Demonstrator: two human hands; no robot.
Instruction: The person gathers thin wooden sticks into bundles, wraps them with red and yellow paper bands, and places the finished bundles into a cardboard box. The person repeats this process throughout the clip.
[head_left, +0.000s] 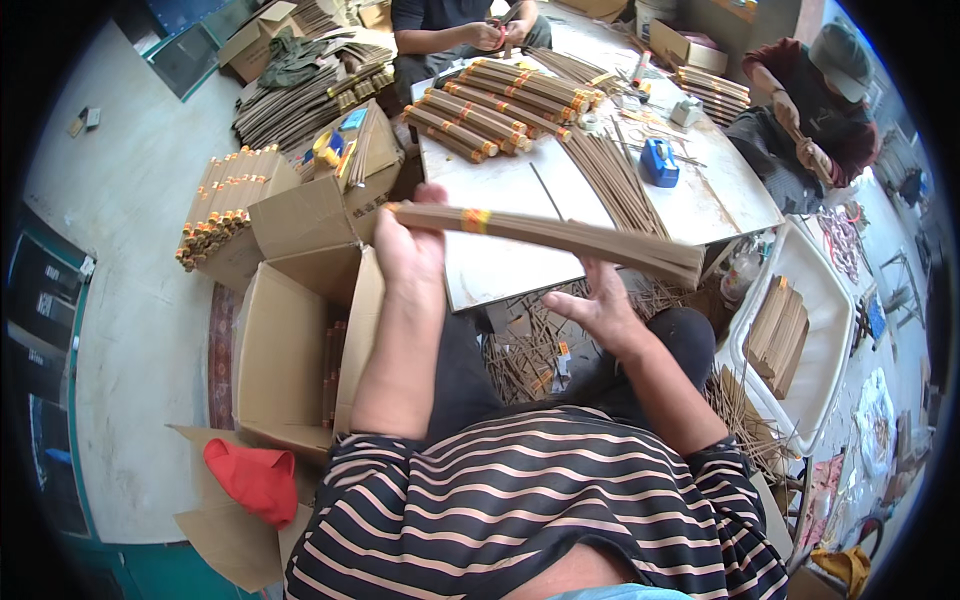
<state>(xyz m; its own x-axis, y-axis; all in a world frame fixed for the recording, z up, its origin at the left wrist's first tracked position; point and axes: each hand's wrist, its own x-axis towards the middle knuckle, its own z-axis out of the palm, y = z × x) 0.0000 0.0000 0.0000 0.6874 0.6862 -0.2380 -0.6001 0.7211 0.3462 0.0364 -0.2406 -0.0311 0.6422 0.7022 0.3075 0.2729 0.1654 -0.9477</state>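
Stick bundle (560, 236), banded, held over table (500, 270).
L hand (410, 250) gripping banded end; R hand (600, 305) open, fingers spread, under bundle's mid.

Left hand (408, 250) is clamped around one end of a long bundle of brown sticks (560, 238) with an orange band, held over the white table (500, 265). Right hand (600, 305) sits open-fingered just under the other end. Open cardboard box (285, 350) on the left.
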